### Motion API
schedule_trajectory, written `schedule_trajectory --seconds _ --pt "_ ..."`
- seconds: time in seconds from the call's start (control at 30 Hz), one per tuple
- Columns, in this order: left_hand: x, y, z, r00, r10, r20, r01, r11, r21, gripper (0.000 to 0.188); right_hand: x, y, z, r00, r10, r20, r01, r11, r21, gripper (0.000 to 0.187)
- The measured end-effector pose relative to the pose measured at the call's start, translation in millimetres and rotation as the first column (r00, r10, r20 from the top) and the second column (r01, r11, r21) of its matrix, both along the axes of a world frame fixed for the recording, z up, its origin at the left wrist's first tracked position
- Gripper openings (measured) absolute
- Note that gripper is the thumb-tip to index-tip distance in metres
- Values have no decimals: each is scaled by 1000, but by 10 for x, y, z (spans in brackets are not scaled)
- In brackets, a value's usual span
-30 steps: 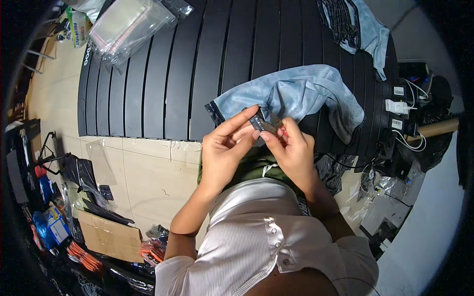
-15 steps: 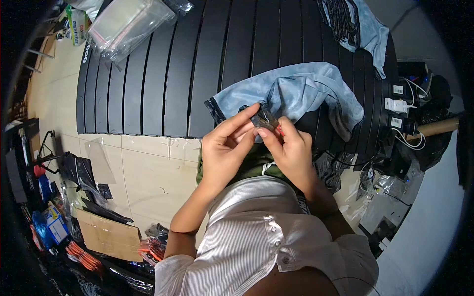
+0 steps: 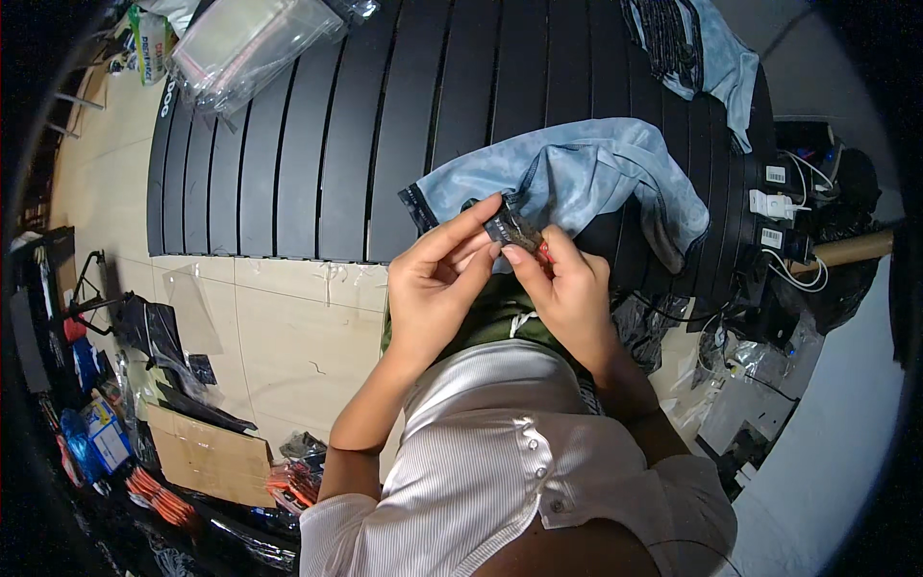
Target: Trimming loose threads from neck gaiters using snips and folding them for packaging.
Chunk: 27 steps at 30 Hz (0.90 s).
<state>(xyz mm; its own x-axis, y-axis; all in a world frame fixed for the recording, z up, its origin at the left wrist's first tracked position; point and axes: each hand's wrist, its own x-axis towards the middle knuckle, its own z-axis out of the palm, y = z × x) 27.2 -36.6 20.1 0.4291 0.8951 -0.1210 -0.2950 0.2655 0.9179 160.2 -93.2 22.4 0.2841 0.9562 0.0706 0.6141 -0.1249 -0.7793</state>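
A light blue mottled garment (image 3: 586, 168) with black trim lies in a curve on the black slatted table, close in front of me. My left hand (image 3: 435, 279) pinches its black fabric band (image 3: 510, 227) between thumb and fingers, near the table's front edge. From the other side, my right hand (image 3: 562, 288) grips the same band, thumb pressed toward my left thumb. A small red thing (image 3: 544, 252) shows at the right fingers, mostly hidden, so its kind is unclear. At the garment's left end, another black trimmed edge (image 3: 416, 206) lies on the slats.
Clear plastic bags (image 3: 255, 58) sit at the table's far left. Another blue garment (image 3: 716, 72) with black strips lies far right. Chargers and white cables (image 3: 774, 204) stand along the right edge. Cardboard (image 3: 212, 454) and packages lie on the floor at left.
Both hands stay on the black band, which has tilted slightly between the fingers. My left hand has shifted a little to the left; the garment lies almost as before.
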Motion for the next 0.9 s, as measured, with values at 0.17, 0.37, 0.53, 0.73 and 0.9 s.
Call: schedule_trajectory --seconds 0.17,0.37,0.53,0.73,0.9 --pt "-9 14 -11 1000 17 2 -17 1000 -4 38 1 -10 -24 1000 -3 -17 3 1000 -7 25" --pt "-19 12 -3 999 -2 -36 4 998 60 37 -16 27 9 1000 -4 -17 4 1000 12 25" --pt "-10 9 -4 1000 11 -12 -11 1000 22 38 -5 11 -9 1000 -5 -4 5 1000 8 26" --pt "-8 15 20 1000 6 -25 -4 998 69 38 -22 34 50 999 -4 -34 4 1000 -2 24" --pt "-18 29 11 999 13 -35 -11 998 60 38 -12 33 0 1000 -6 -19 6 1000 20 24"
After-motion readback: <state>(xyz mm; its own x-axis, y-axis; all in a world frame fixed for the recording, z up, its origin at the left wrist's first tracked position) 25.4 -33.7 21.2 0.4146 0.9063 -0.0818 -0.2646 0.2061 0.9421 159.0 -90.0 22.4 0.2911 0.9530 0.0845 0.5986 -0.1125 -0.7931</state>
